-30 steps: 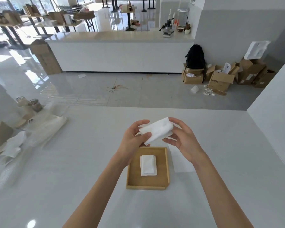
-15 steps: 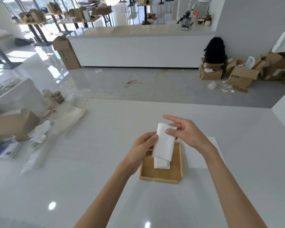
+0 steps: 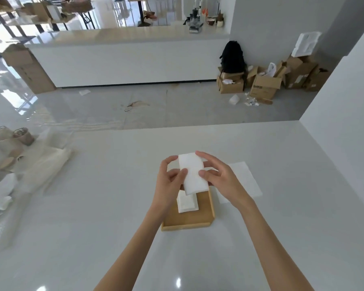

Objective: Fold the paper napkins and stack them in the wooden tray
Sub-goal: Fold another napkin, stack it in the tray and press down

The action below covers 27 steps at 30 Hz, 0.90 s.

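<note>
- Folded napkin [image 3: 194, 173] pinched at its long edges by left hand [image 3: 170, 185] and right hand [image 3: 221, 182], above wooden tray [image 3: 187, 226].
- Stacked napkin [image 3: 187, 203] lies inside.
- Likely light, limp, easily torn: grip edges gently, lower flat.

A glossy white worktop [image 3: 93, 206] fills the near scene. Beyond it lies a shiny grey floor [image 3: 177, 106] with a long white counter [image 3: 124, 59] at the far side. Cardboard boxes [image 3: 265, 85] and a black backpack [image 3: 232, 56] sit against the grey wall [image 3: 271, 28] far right.
</note>
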### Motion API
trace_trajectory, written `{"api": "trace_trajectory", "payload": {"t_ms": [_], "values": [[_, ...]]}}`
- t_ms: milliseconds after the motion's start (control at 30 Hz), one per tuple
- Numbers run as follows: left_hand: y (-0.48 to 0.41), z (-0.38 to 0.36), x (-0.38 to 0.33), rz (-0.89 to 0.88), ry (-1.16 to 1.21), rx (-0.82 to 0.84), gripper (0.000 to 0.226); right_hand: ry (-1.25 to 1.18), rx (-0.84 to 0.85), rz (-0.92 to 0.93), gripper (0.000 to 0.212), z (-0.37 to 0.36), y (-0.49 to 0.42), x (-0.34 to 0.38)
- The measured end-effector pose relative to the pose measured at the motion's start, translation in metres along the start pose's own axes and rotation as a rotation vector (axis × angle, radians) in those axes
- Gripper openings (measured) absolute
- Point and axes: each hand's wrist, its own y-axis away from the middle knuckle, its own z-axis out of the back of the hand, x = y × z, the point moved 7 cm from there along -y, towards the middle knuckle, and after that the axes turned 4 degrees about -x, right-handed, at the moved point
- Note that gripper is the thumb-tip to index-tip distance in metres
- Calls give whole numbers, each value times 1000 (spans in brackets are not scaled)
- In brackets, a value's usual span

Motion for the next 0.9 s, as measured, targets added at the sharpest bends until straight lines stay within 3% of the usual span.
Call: {"api": "trace_trajectory", "payload": {"t_ms": [67, 200, 367, 500, 900], "values": [[-2, -1, 14, 22, 11, 75, 47, -4, -51, -47, 35, -1, 1, -19], [-6, 5, 59, 106, -63, 186, 32, -18, -49, -161, 31, -8, 6, -59], [-10, 14, 128, 336, 2, 309, 52, 36, 161, -338, 46, -26, 8, -119], [-24, 16, 175, 460, -65, 324, 67, 114, 164, -378, 54, -34, -11, -165], [-85, 7, 261, 414, -568, 315, 79, 543, 242, -329, 57, -66, -77, -268]]}}
